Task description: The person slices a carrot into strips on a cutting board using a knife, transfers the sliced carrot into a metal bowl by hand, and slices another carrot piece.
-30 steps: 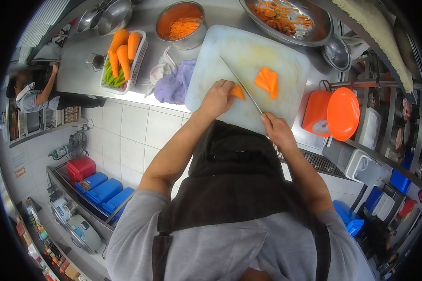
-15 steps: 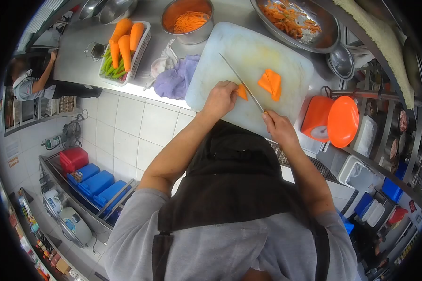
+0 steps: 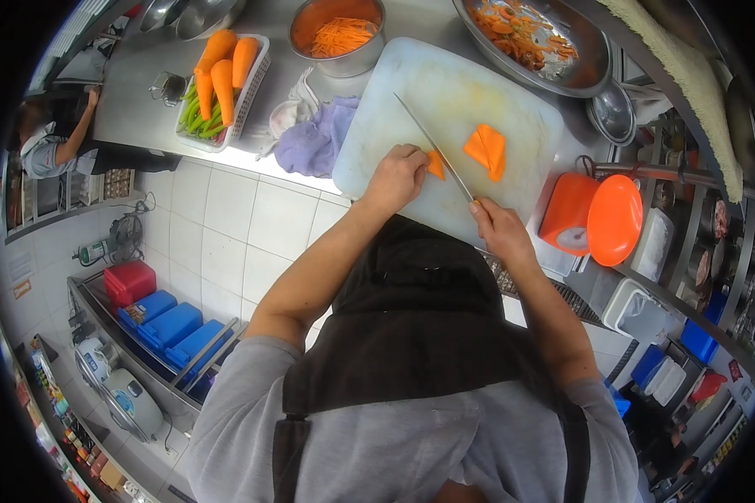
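On the white cutting board (image 3: 377, 142), my left hand (image 3: 400, 177) presses curled fingers onto a piece of carrot (image 3: 435, 165). Only the carrot's right end shows; my fingers cover the rest. My right hand (image 3: 502, 225) grips the handle of a kitchen knife (image 3: 432, 140). Its long blade slants up and left across the board, just right of the carrot piece. Further right on the board lie carrot slices (image 3: 486, 152), overlapping in a small stack.
A white basket (image 3: 256, 82) of peeled carrots and green vegetables stands left, near a purple cloth (image 3: 319, 142). Behind are a bowl of carrot strips (image 3: 344, 35) and a bowl of peelings (image 3: 591, 67). An orange scale (image 3: 562, 214) sits right. Another person (image 3: 50, 151) is far left.
Almost nothing differs. Both hands, the knife and the carrot pieces keep their places on the board; the whole view has shifted very slightly.
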The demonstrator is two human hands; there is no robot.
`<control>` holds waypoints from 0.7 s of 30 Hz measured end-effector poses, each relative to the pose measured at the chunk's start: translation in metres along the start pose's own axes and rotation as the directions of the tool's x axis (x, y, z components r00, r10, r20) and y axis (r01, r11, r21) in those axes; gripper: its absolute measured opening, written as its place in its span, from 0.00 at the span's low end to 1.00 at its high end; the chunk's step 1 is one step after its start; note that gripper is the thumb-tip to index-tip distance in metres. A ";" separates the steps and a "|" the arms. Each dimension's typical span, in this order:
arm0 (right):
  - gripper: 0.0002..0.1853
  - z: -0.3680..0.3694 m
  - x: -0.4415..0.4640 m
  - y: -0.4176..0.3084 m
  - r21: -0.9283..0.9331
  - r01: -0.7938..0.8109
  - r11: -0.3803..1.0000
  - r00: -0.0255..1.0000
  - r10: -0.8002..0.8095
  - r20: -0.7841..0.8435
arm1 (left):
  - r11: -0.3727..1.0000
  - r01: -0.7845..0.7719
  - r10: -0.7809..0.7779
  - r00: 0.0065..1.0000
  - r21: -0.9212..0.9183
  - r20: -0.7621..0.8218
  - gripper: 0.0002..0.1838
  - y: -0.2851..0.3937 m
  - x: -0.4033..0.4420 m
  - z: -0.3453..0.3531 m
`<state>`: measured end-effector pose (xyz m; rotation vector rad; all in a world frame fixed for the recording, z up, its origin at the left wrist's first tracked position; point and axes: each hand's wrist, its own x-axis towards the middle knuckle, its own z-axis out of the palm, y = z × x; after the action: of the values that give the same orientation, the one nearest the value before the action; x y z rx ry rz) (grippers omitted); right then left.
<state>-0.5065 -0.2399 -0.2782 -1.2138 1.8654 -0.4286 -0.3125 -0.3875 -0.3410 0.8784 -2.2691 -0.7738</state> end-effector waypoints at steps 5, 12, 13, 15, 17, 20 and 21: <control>0.21 0.002 -0.001 0.004 0.002 -0.023 1.000 1.000 0.023 -0.007 | 0.995 0.097 -0.097 0.995 -0.011 0.023 0.11 -0.002 -0.002 0.000; 0.19 0.006 -0.001 0.010 0.005 0.048 0.999 0.996 -0.048 -0.075 | 0.996 0.084 -0.085 0.996 0.036 0.025 0.14 0.004 -0.001 -0.005; 0.19 0.006 -0.001 0.010 -0.002 0.050 0.999 0.996 -0.050 -0.073 | 0.996 0.085 -0.086 0.996 0.036 0.024 0.14 0.002 -0.001 -0.004; 0.19 0.006 -0.002 0.008 -0.013 0.054 0.998 0.996 -0.055 -0.069 | 0.998 0.065 -0.065 0.997 0.016 0.036 0.15 -0.003 -0.001 -0.002; 0.19 0.006 -0.002 0.008 -0.023 0.059 0.998 0.996 -0.061 -0.065 | 0.998 0.067 -0.068 0.997 0.016 0.037 0.15 -0.005 -0.002 0.000; 0.19 0.007 -0.002 0.009 -0.013 0.041 0.999 0.997 -0.041 -0.063 | 0.995 0.103 -0.103 0.994 -0.002 0.024 0.13 0.003 0.000 -0.004; 0.19 0.006 -0.002 0.009 -0.016 0.053 0.998 0.996 -0.054 -0.070 | 0.991 0.135 -0.135 0.991 -0.022 0.010 0.12 0.006 0.000 -0.005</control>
<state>-0.5068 -0.2327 -0.2871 -1.2754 1.9019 -0.4940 -0.3115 -0.3854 -0.3329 1.0283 -2.2213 -0.8628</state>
